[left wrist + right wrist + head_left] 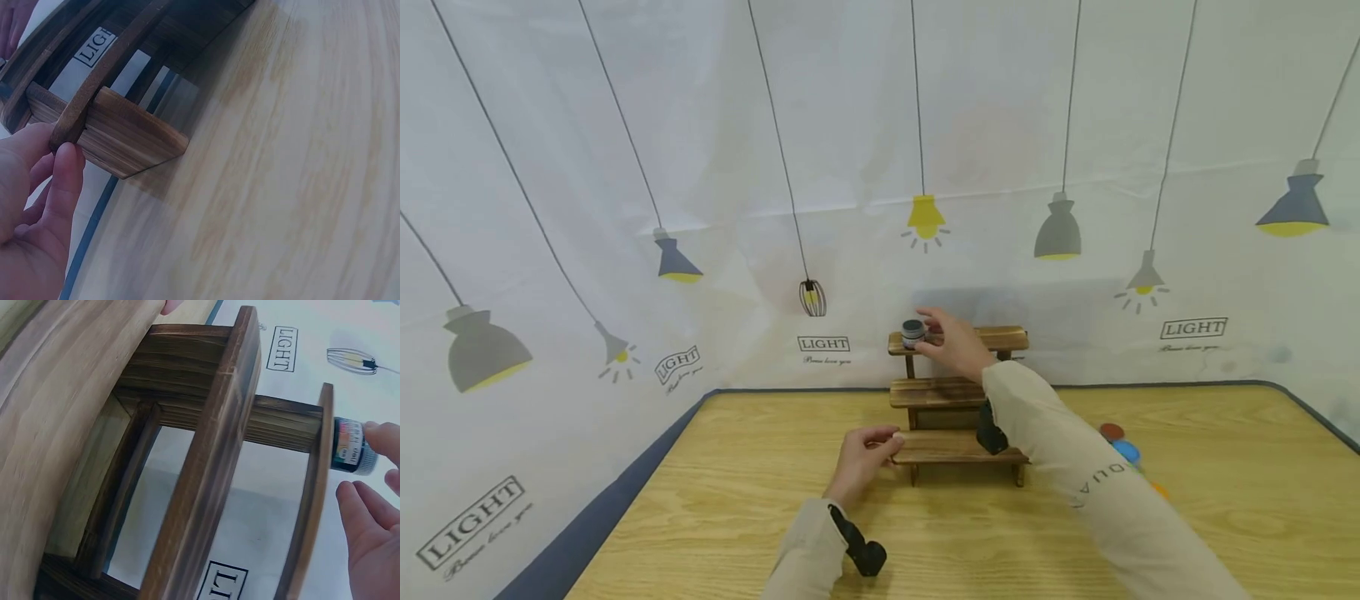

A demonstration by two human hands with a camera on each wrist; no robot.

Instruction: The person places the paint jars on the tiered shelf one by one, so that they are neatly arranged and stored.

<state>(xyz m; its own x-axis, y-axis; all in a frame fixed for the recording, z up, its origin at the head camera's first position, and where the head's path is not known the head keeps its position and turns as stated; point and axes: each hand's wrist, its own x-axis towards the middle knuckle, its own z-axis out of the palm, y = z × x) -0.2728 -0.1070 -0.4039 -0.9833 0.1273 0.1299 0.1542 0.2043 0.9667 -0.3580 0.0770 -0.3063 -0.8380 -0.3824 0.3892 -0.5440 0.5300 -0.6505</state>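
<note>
A three-tier wooden display stand (955, 446) stands against the back wall. At the left end of its lowest board, my left hand (859, 458) pinches the board between thumb and fingers; the left wrist view shows this grip on the board's end (78, 119). A small round jar (913, 333) with a dark top and a printed label (350, 444) sits upright at the left end of the top board. My right hand (955, 343) is beside it, fingers spread. In the right wrist view one digit reaches the jar's end, while other fingers (359, 506) stay apart from it.
Several round coloured items, including a brown-red one (1112, 432) and a blue one (1126, 452), lie on the wood-grain table (722, 500) right of the stand, partly behind my right sleeve. A white backdrop (850, 167) printed with lamps rises behind the table.
</note>
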